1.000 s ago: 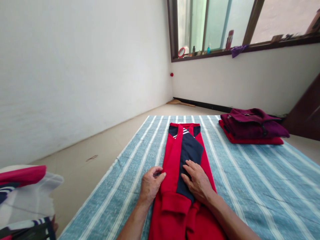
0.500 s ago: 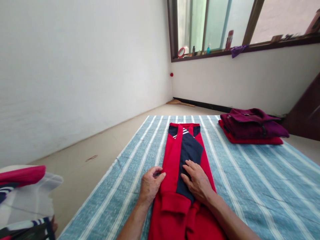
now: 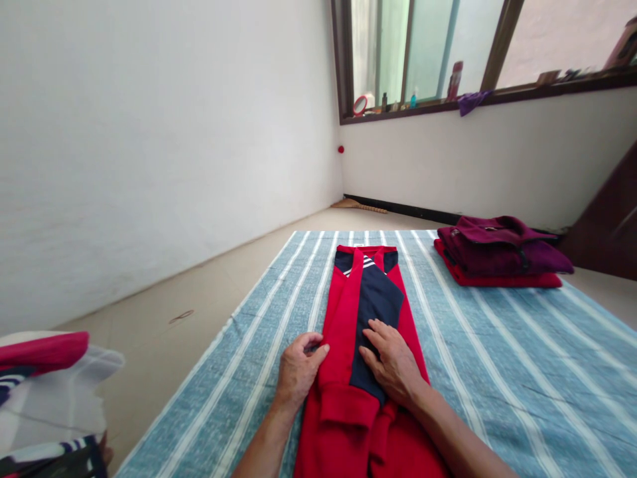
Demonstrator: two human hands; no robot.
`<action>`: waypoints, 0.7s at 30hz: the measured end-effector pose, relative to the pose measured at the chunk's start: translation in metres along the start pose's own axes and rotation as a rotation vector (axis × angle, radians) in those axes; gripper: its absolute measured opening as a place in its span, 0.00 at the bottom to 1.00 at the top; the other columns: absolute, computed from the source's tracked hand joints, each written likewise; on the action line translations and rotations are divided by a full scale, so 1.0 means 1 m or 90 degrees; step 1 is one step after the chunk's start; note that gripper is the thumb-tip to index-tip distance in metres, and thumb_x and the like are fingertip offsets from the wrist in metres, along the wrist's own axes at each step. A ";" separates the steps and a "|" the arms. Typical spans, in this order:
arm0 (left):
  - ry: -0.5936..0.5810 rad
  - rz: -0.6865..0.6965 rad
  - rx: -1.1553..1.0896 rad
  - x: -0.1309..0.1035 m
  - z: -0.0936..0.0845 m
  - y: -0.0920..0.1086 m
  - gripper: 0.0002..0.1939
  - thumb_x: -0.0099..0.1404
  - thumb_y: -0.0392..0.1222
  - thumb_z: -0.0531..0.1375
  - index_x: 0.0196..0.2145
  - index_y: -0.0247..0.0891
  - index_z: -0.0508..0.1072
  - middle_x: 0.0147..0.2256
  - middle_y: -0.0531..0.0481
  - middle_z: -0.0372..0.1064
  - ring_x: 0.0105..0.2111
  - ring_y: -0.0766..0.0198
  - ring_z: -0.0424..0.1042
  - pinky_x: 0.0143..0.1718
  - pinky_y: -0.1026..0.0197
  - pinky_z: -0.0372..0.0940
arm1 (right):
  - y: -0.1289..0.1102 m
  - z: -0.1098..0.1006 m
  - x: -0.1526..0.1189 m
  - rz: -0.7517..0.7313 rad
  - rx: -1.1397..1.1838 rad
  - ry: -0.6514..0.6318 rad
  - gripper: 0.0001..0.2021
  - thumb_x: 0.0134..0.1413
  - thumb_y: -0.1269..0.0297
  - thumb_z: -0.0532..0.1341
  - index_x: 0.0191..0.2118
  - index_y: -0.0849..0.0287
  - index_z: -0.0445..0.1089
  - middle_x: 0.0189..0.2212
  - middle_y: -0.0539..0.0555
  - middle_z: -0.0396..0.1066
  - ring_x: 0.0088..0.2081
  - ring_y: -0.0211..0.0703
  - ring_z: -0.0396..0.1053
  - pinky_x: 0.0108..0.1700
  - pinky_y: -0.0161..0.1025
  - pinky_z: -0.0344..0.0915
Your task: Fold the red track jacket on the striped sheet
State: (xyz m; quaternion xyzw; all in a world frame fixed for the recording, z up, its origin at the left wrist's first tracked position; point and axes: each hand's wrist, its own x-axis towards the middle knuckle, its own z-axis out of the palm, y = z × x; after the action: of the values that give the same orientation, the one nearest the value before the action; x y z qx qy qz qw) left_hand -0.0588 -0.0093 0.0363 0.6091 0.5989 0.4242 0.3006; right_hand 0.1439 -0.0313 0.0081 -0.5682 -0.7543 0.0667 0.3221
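Observation:
A long red and navy track top (image 3: 343, 312) lies folded narrow on the bed, white stripes near its far end. One sleeve with a red ribbed cuff (image 3: 348, 405) runs down its middle toward me. At the left edge of the top, my left hand (image 3: 300, 365) has its fingers curled, thumb and forefinger close together on the cloth. My right hand (image 3: 391, 358) rests on the navy panel, palm down and fingers spread. Beneath my forearms the near part of the top bunches in folds.
Blue-and-white striped cloth (image 3: 239, 385) covers the bed. Folded purple and red clothes (image 3: 502, 255) are stacked at the right. More garments (image 3: 44, 352) and a whitish sheer material (image 3: 74, 398) show at lower left. Bottles (image 3: 454, 81) stand on the windowsill.
Both hands and the track top keep practically the same place. The view has shifted very slightly.

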 end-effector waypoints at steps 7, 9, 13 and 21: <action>-0.005 -0.009 0.001 0.000 0.000 0.000 0.11 0.49 0.45 0.62 0.29 0.38 0.76 0.31 0.48 0.77 0.34 0.57 0.76 0.38 0.58 0.70 | 0.000 0.000 0.001 -0.001 -0.007 -0.004 0.14 0.58 0.62 0.55 0.48 0.57 0.70 0.54 0.59 0.65 0.56 0.53 0.62 0.55 0.53 0.60; -0.004 -0.006 -0.001 0.000 0.000 -0.001 0.11 0.49 0.46 0.62 0.30 0.38 0.76 0.31 0.48 0.77 0.34 0.57 0.76 0.38 0.58 0.70 | 0.001 0.000 0.001 -0.003 -0.004 0.000 0.14 0.58 0.61 0.55 0.47 0.57 0.70 0.54 0.59 0.66 0.55 0.53 0.62 0.55 0.52 0.60; 0.000 0.001 -0.001 0.000 0.000 -0.002 0.11 0.49 0.46 0.62 0.29 0.38 0.76 0.31 0.48 0.77 0.33 0.57 0.76 0.38 0.58 0.70 | 0.000 0.000 0.001 -0.001 -0.005 0.000 0.14 0.58 0.61 0.55 0.47 0.57 0.70 0.54 0.59 0.65 0.56 0.53 0.62 0.56 0.52 0.60; -0.003 -0.001 0.007 0.000 0.000 0.001 0.10 0.49 0.45 0.61 0.29 0.38 0.75 0.31 0.48 0.77 0.33 0.57 0.75 0.37 0.59 0.70 | -0.001 -0.002 0.001 0.002 -0.006 -0.011 0.15 0.58 0.62 0.55 0.48 0.58 0.70 0.54 0.59 0.65 0.56 0.54 0.62 0.56 0.53 0.60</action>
State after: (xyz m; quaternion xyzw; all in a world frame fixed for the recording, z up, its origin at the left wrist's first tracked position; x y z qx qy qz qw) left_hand -0.0583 -0.0091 0.0366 0.6113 0.6007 0.4195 0.2991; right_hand 0.1441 -0.0313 0.0105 -0.5703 -0.7564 0.0691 0.3127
